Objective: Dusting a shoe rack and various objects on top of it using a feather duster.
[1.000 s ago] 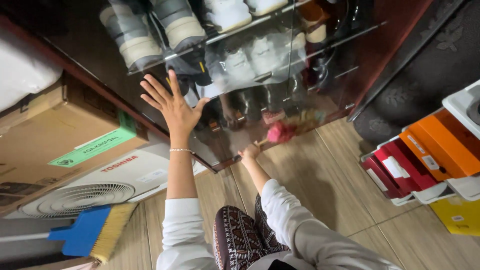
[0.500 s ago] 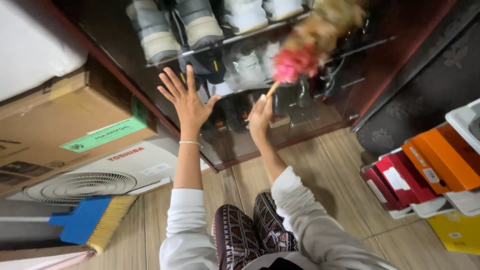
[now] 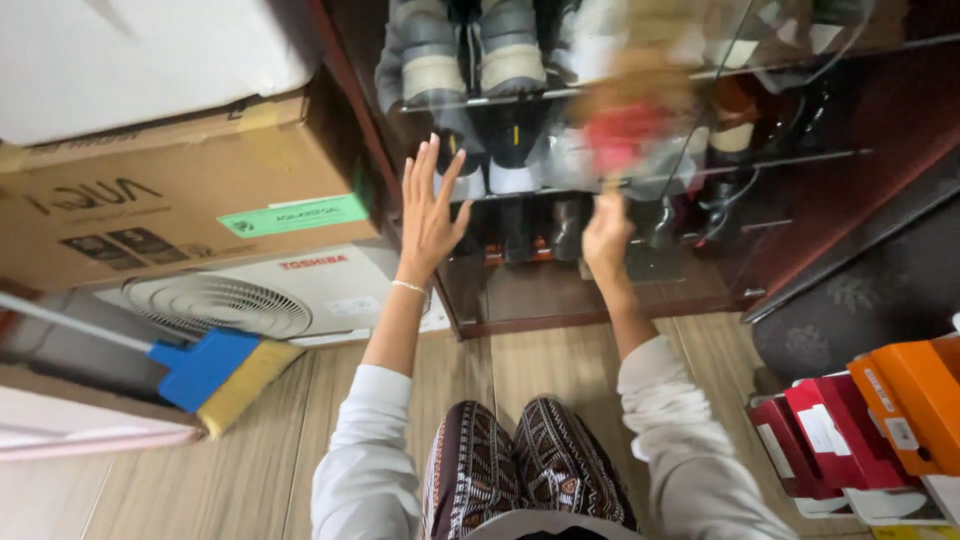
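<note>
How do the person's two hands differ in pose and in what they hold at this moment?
The left hand is open, fingers spread, palm flat against the glass door of the shoe cabinet; the right hand is closed around the stick of a feather duster. The left hand holds nothing; the right hand carries the duster, whose pink and tan head is blurred. The left wrist wears a thin bracelet; none shows on the right. Both reach from white sleeves toward the cabinet front.

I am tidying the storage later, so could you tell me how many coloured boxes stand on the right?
3: a dark red box leftmost, a brighter red box beside it, an orange box at the frame edge. Others may be cut off.
</note>
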